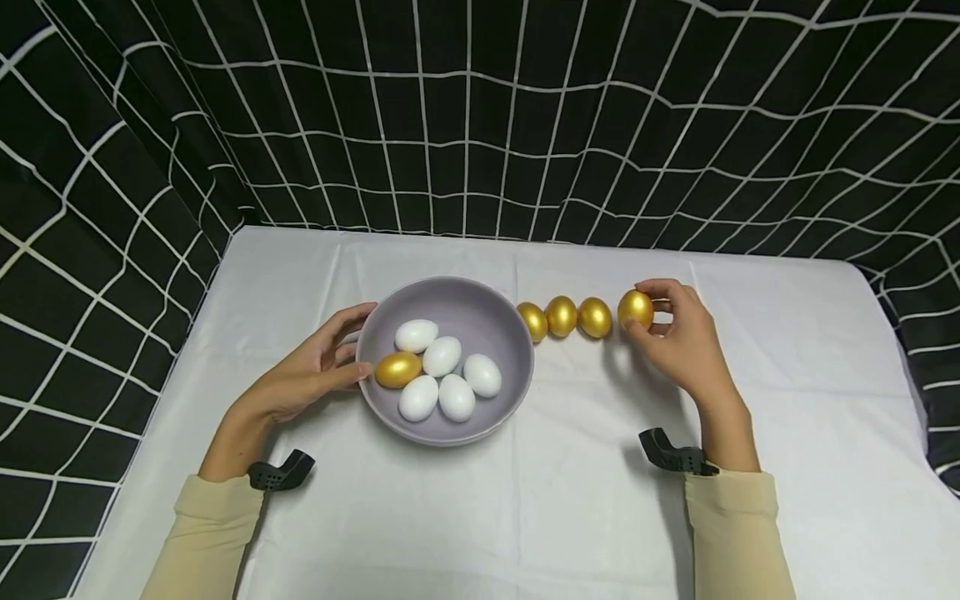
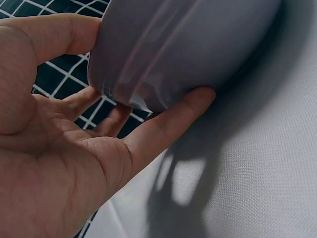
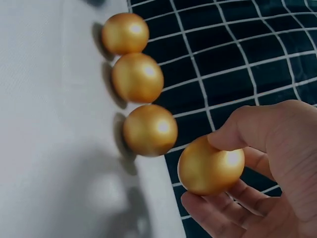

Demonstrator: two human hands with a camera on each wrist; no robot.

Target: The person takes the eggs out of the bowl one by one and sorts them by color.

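My left hand (image 1: 311,367) holds the left side of a grey-purple bowl (image 1: 498,333), thumb at the rim and fingers against the outer wall, as the left wrist view also shows. Inside the bowl lie one gold egg (image 1: 398,369) and several white eggs (image 1: 442,356). Off to the right, my right hand (image 1: 678,337) pinches another gold egg (image 3: 210,166) between thumb and fingertips. Between that hand and the bowl stand three gold eggs in a row: a near one (image 3: 150,130), a middle one (image 3: 137,78) and a far one (image 3: 125,33) beside the bowl.
A white cloth (image 1: 585,517) covers the table, with soft creases in it. Black fabric with a white grid (image 1: 465,125) hangs behind and at both sides. Each wrist wears a small black camera mount, one on the left (image 1: 281,471) and one on the right (image 1: 675,454).
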